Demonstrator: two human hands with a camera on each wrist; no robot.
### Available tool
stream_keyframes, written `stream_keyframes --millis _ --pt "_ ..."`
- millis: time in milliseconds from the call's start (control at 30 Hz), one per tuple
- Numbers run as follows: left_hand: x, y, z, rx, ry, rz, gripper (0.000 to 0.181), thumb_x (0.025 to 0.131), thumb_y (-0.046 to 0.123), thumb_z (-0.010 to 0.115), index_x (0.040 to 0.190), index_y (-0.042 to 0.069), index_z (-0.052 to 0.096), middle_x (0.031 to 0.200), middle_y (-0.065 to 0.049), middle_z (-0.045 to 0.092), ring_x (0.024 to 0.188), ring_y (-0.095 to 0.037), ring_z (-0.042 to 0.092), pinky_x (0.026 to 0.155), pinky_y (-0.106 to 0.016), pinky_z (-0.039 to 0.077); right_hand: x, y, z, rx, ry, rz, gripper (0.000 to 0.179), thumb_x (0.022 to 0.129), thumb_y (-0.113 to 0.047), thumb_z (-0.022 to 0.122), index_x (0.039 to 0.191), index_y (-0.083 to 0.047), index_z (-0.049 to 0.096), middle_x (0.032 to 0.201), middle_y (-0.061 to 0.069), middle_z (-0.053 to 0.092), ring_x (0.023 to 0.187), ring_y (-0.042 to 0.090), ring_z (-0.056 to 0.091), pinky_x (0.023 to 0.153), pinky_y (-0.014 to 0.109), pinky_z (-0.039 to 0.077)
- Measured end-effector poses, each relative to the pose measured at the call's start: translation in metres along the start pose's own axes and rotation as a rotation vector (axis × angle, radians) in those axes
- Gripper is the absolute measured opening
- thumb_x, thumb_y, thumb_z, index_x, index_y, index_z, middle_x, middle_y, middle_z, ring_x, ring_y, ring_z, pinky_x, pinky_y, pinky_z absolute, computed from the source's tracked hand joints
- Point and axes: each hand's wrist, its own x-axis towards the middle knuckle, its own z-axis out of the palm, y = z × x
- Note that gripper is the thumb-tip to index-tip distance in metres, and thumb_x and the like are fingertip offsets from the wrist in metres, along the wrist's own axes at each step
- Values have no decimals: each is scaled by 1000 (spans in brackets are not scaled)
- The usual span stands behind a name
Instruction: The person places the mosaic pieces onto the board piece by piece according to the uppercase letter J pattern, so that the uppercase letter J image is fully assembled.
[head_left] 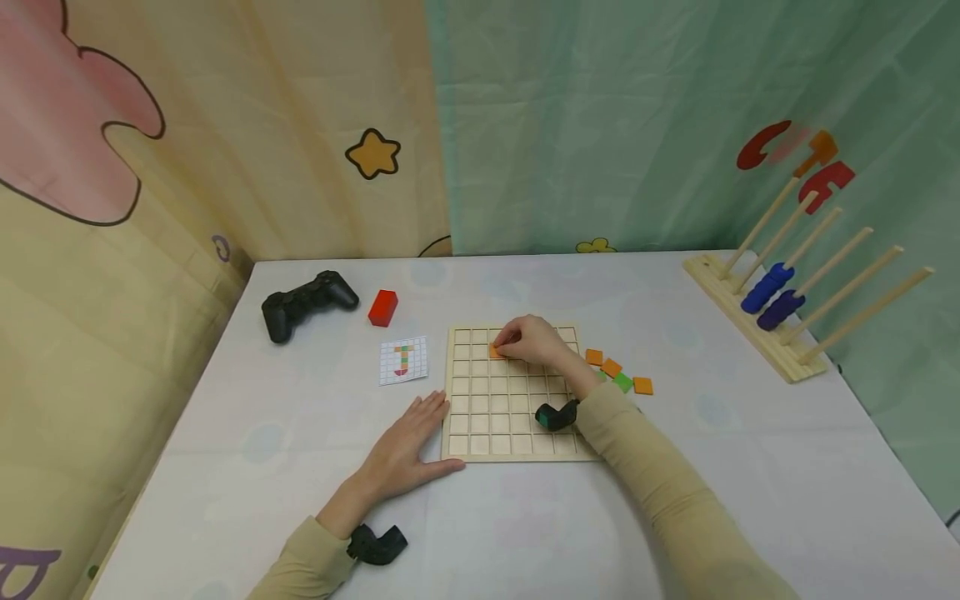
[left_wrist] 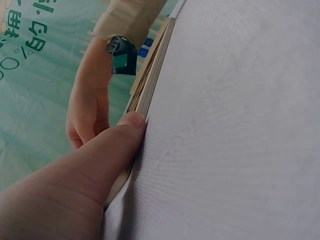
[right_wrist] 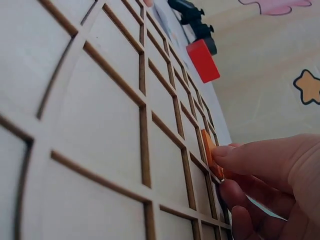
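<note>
A wooden grid board (head_left: 477,423) lies on the table. My right hand (head_left: 528,340) is over its far part and pinches an orange square tile (head_left: 493,352) between thumb and fingers. In the right wrist view the orange tile (right_wrist: 210,154) stands tilted on edge at a grid cell. My left hand (head_left: 401,454) lies with straight fingers at the board's left edge. In the left wrist view its thumb (left_wrist: 95,160) touches the board's near edge. Several loose orange tiles (head_left: 642,386) and green tiles (head_left: 622,382) lie right of the board, partly hidden by the right forearm.
Left of the board lies a pattern card (head_left: 416,360) with a coloured figure on a grid. Behind it are a red block (head_left: 383,308) and a black game controller (head_left: 309,303). A wooden peg rack (head_left: 797,367) with blue and purple pieces stands at the far right.
</note>
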Motion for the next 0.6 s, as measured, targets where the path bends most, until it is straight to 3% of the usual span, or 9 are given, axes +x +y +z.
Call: stream_keyframes --millis 233,433,600 --pt "0 0 0 8 1 1 90 81 61 60 142 -1 36 151 -12 30 140 -19 21 116 -33 16 -15 4 -8 39 52 -18 25 85 -20 71 108 -11 68 101 4 64 88 19 59 71 33 52" --pt "0 0 1 16 2 4 91 81 61 60 142 -2 36 150 -12 30 140 -19 21 116 -32 16 -37 17 -29 134 84 -68 29 88 -21 67 112 -5 66 105 7 64 91 22 60 74 37 51" --pt "-1 0 0 14 0 5 91 81 61 60 142 -2 36 150 -12 29 140 -19 21 116 -32 15 -55 32 -46 185 113 -46 33 89 -25 66 114 -4 65 105 7 63 90 22 59 73 37 52"
